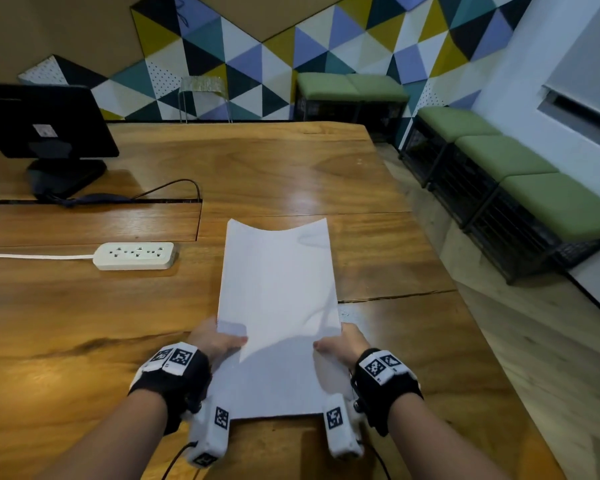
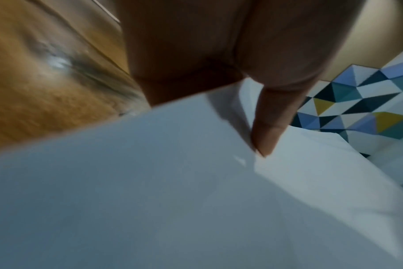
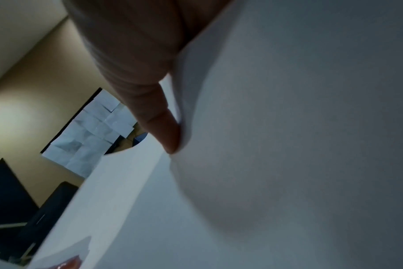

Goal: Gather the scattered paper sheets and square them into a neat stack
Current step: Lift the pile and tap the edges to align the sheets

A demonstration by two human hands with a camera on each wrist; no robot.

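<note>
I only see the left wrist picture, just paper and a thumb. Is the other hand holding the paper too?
Observer: Yes, the right hand grips the paper stack at its right edge, opposite the left hand.
Operator: Is it lying flat?
Observer: No, only its near edge seems to rest on the table. The far end is bowed.
Operator: What else is there?
Observer: A white power strip lies left of the paper.

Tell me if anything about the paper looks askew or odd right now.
The white paper sheets bow into a trough, their far edge sagging in the middle. The left hand and right hand pinch the two sides. A loose sheet edge shows near the right grip, so the stack is not yet square.
</note>
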